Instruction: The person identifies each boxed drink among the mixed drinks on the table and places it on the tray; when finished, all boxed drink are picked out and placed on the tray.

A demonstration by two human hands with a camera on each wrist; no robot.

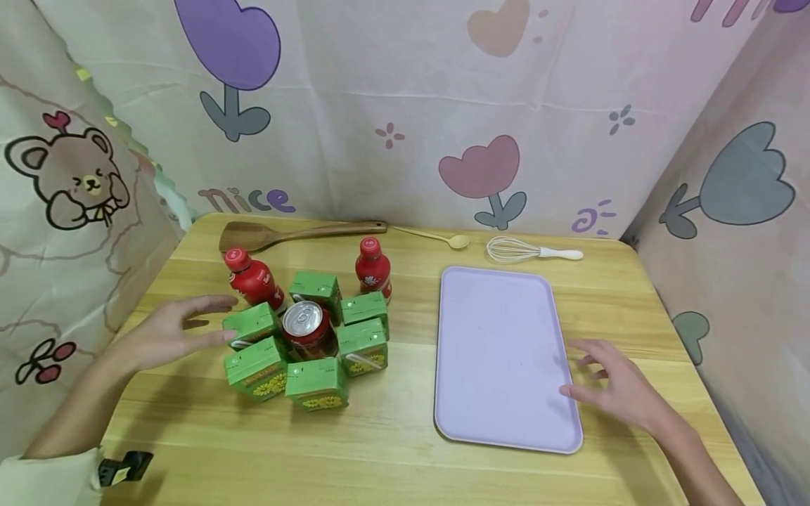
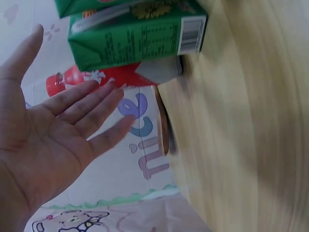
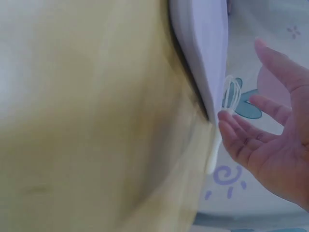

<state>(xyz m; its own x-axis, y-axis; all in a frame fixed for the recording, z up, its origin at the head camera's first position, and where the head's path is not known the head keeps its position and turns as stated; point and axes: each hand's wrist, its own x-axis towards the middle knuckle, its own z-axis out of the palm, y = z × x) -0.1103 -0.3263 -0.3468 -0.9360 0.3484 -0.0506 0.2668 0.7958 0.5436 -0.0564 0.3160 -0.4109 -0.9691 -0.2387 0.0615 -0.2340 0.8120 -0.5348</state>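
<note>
My left hand [image 1: 171, 333] is beside the left side of a ring of several green juice cartons [image 1: 259, 369], fingers extended and thumb close to the leftmost carton. Whether the thumb touches it I cannot tell. In the left wrist view the palm of the left hand [image 2: 53, 130] shows, holding nothing, next to a green carton [image 2: 137, 41]. A dark red soda can [image 1: 310, 341] with a silver top stands inside the ring. Over the right edge of a flat lilac tray [image 1: 506, 351] hovers my right hand [image 1: 623, 390], its fingers loosely bent and grasping nothing.
Two red bottles [image 1: 373, 270] with red caps stand behind the cartons. Along the back of the wooden table [image 1: 392, 464] lie a wooden spatula [image 1: 247, 237], a thin pale spoon [image 1: 458, 242] and a white whisk [image 1: 515, 250]. Patterned cloth [image 1: 354, 105] hangs around the table.
</note>
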